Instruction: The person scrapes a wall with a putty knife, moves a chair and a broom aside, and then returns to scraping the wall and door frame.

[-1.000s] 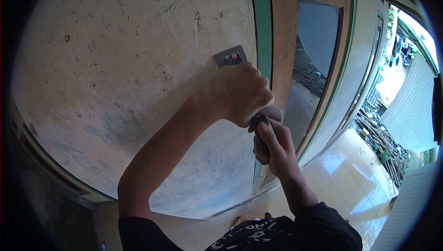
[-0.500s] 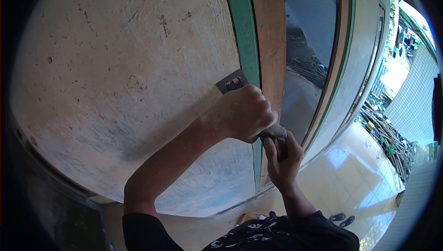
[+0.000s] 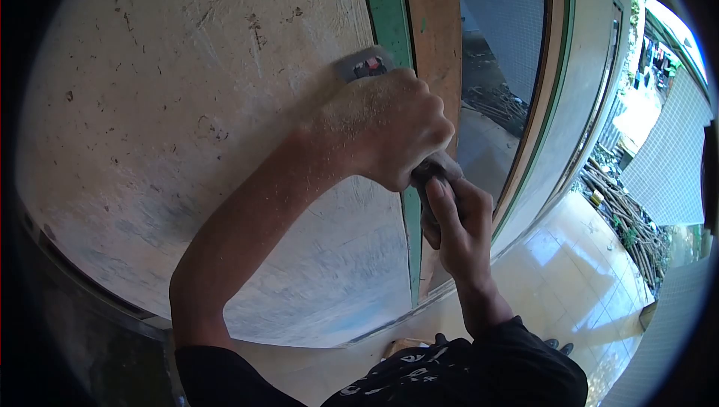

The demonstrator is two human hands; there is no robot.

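A scraper (image 3: 365, 67) with a broad flat blade, blurred by motion, lies against the scuffed, pale wall (image 3: 247, 100) beside the green door frame (image 3: 392, 25). My left hand (image 3: 386, 126), dusted with pale powder, is closed in a fist around its upper part, hiding most of the tool. Below that fist, the dark handle end (image 3: 442, 166) shows. Around this end my right hand (image 3: 460, 216) is wrapped, thumb pointing upward.
A wooden door (image 3: 437, 40) with a glass pane (image 3: 494, 70) stands just right of the hands. Shiny floor tiles (image 3: 550, 280) extend below, with dark sandals (image 3: 559, 346) on them. Farther right are a pile of sticks (image 3: 633, 227) and netting (image 3: 659, 160).
Both hands and the scraper have moved upward along the wall beside the door frame. The blade sits higher and slightly to the left. Both hands have kept their grip.
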